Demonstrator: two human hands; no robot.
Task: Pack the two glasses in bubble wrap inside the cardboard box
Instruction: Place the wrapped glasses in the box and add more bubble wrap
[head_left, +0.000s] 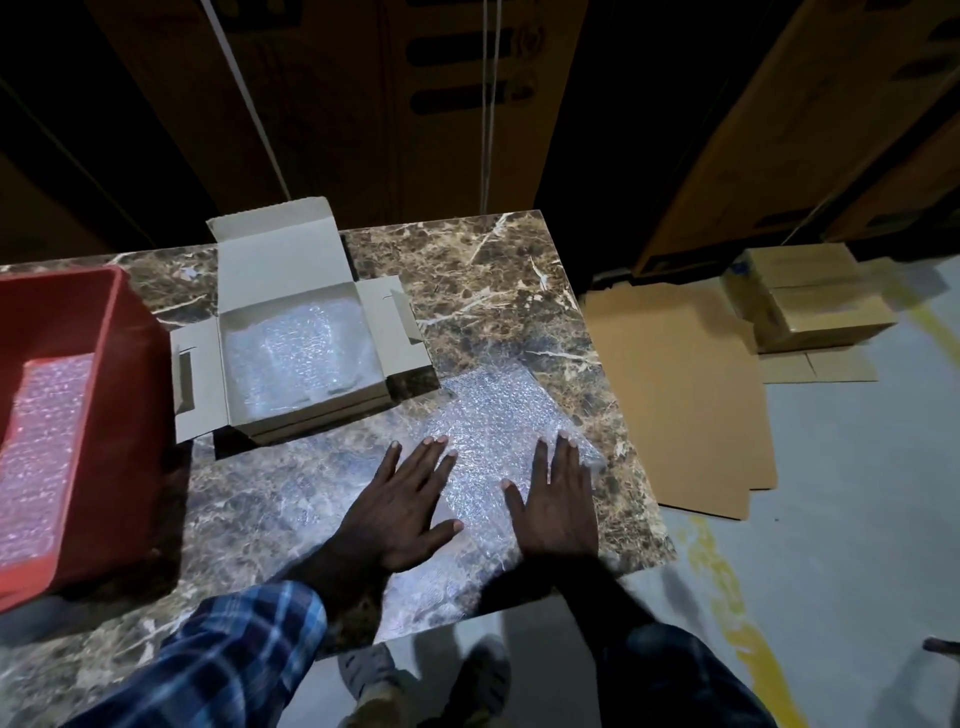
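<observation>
**A:** Nearest to us, at six o'clock, a blue plaid sleeve comes up from the bottom edge, and below the table's lip there's footwear on a pale grey floor.

**B:** And both palms are flat on the marble-patterned table — left hand with fingers fanned wide, right hand with fingers straight and close together. Nothing gripped, nothing pinched.

**A:** Under them a loose sheet of bubble wrap, pressed down, running up toward one o'clock from the hands.

**B:** Go to eleven o'clock of the hands: the cardboard box, all flaps open, lid flap standing at the back. Inside it sits a wrapped bundle of bubble wrap. I can't make out a glass through it.

**A:** At nine o'clock, a red bin on the table's left end, more bubble wrap lying in its bottom.

**B:** Off the table at three o'clock — flattened cardboard sheets on the floor, a worn yellow painted line crossing beside them.

**A:** Further out at two o'clock, small brown cartons stacked. At twelve, tall brown cardboard panels in a dark background.
</observation>
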